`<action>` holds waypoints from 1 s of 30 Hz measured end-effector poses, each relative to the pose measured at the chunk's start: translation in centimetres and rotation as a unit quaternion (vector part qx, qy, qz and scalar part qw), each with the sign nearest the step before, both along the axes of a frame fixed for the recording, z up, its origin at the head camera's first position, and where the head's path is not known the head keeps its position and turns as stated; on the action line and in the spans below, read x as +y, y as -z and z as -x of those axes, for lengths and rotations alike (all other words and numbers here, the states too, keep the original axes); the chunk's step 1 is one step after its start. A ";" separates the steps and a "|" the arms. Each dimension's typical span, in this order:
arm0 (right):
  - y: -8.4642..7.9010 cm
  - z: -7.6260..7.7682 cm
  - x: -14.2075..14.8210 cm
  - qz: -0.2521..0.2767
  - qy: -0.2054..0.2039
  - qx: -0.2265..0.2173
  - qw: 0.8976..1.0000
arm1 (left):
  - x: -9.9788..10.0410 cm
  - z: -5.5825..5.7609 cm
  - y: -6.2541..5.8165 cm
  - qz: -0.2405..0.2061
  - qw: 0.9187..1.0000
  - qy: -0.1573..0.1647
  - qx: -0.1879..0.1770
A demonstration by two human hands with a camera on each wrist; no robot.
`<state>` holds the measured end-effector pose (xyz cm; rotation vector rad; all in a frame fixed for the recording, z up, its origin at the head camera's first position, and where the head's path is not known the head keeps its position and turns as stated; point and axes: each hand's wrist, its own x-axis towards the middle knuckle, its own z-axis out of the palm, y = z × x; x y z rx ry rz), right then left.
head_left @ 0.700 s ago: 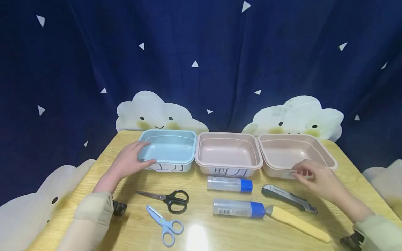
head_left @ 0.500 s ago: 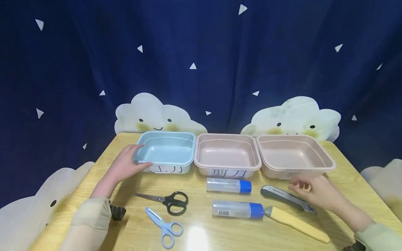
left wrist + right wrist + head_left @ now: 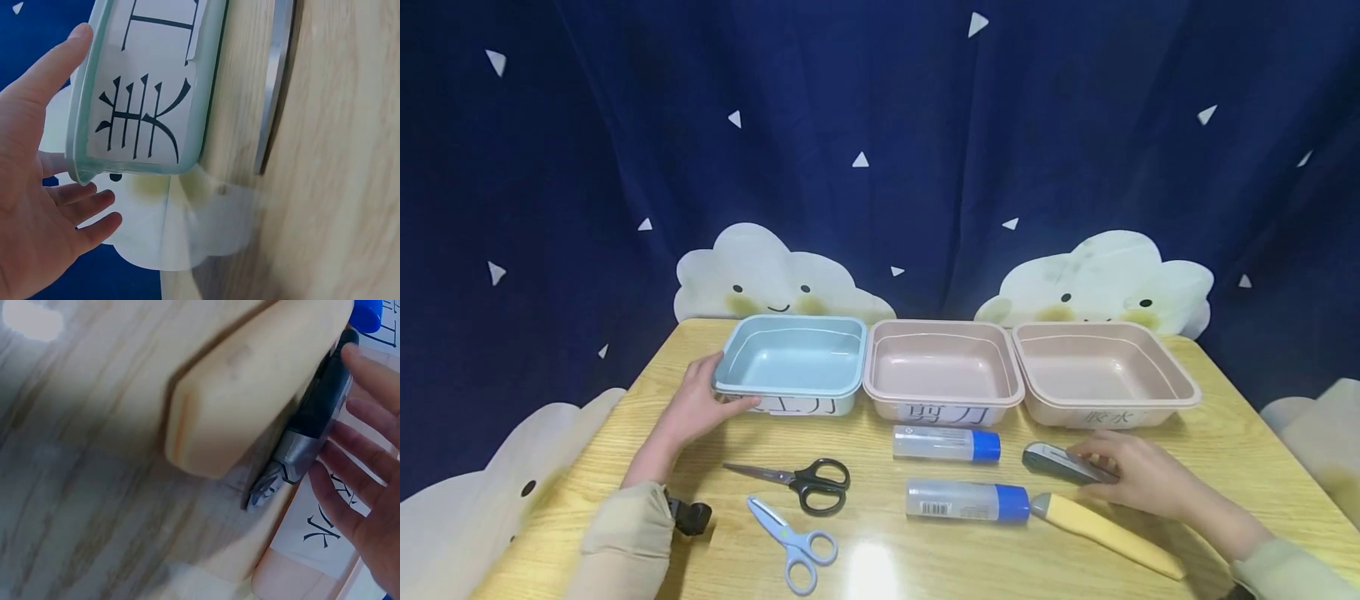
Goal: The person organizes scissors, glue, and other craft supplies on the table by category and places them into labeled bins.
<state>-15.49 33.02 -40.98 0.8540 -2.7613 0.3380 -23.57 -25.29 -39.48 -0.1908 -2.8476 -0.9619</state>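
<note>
My right hand is down at a grey and black utility knife, thumb on its near side and fingers along its far side. In the right wrist view, the thumb tip overlaps one end of the utility knife, and the other fingertips line its edge. My left hand is at the left end of a light blue bin. In the left wrist view, the thumb lies at the bin's rim while the other fingers spread loosely beside its end.
Two pink bins with labels stand right of the blue one. Two blue-capped glue bottles, black scissors, light blue scissors and a yellow-handled tool lie on the wooden table.
My right hand has come down from the right pink bin's front onto the utility knife, uncovering the bin's label. My left hand has slid slightly left along the blue bin's rim.
</note>
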 end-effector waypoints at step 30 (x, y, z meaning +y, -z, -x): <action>-1.1 -0.2 -1.5 -0.033 -0.012 0.056 0.998 | -0.1 0.0 1.8 -0.120 0.992 -0.017 -0.013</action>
